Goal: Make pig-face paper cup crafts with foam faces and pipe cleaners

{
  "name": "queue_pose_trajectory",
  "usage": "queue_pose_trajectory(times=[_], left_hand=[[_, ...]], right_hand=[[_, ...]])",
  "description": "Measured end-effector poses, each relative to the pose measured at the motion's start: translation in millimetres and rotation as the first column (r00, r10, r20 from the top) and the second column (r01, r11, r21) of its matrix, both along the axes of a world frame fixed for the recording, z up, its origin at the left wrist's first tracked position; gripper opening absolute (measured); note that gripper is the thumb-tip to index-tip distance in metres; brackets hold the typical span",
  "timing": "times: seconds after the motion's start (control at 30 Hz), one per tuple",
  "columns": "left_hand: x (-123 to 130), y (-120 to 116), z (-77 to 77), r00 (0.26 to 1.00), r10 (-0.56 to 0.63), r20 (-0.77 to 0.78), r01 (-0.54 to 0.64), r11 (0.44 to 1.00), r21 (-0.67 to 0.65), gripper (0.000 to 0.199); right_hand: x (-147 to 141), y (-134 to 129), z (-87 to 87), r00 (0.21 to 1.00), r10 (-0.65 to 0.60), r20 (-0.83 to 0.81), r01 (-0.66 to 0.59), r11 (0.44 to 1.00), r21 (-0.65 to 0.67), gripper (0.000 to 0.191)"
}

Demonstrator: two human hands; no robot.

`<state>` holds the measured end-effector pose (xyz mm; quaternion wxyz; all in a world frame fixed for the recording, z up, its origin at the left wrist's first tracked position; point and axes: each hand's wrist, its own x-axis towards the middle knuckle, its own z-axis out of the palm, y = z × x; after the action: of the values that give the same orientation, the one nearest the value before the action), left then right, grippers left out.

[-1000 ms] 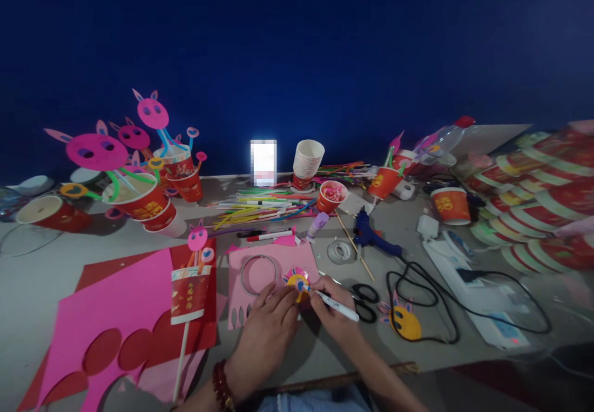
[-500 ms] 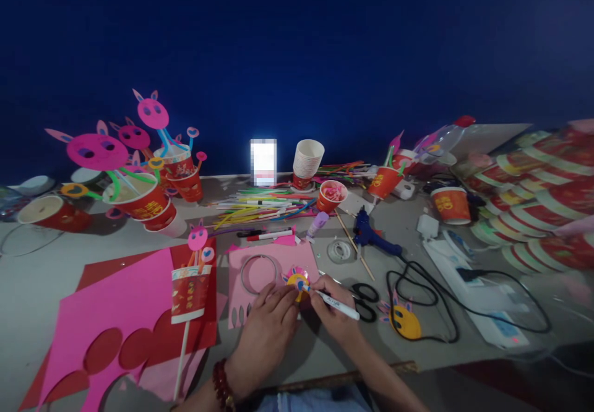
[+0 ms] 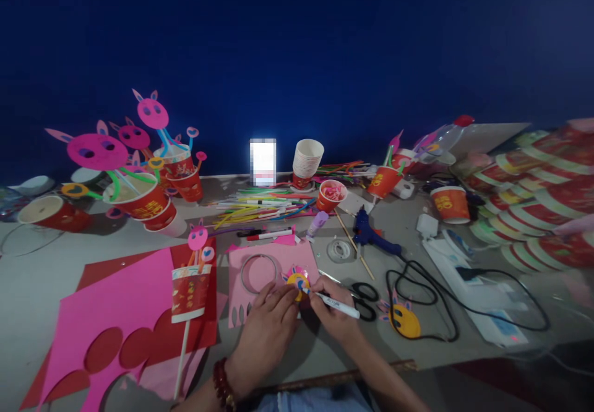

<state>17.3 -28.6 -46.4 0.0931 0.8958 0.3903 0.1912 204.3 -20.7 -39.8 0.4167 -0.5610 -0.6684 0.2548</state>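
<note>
My right hand [image 3: 338,310] is closed in a writing grip around a white marker [image 3: 342,307], printed along its barrel. Its tip meets a small yellow paper face [image 3: 302,280] with pink ears and blue marks. Beside it, my left hand [image 3: 271,322] lies flat, fingers stretched out, the fingertips at the left edge of the face. Part of the face is hidden by my fingers. Beneath lies a pink sheet [image 3: 289,253] with cut-out notches, and a metal ring [image 3: 242,274] rests on it. Scissors [image 3: 365,292] with black handles lie just beyond my right hand.
To the left are a red paper cup [image 3: 189,294] on a stick and magenta sheets [image 3: 116,291] with round holes. A blue glue gun [image 3: 371,236] and its black cord lie right, near another yellow face [image 3: 406,321]. Pipe cleaners [image 3: 260,209] and stacked cups [image 3: 307,157] stand behind.
The marker tip and my right hand have shifted only very slightly on the yellow face. My left fingers have moved slightly, baring a little more of it.
</note>
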Motion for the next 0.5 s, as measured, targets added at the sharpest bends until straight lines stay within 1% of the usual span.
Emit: queue_pose_trajectory(times=[0.33,0.5], left_hand=[[0.4,0.5,3.5,1.0,0.0,0.012,0.0,1.0,-0.004,0.021],[0.1,0.1,2.7,1.0,-0.009,0.013,0.009,1.0,0.002,0.021]], right_hand=[[-0.5,0.6,1.6,1.0,0.007,0.004,-0.007,1.0,-0.012,0.018],[-1.0,0.7,2.5,1.0,-0.005,-0.001,0.005,1.0,-0.027,0.018]])
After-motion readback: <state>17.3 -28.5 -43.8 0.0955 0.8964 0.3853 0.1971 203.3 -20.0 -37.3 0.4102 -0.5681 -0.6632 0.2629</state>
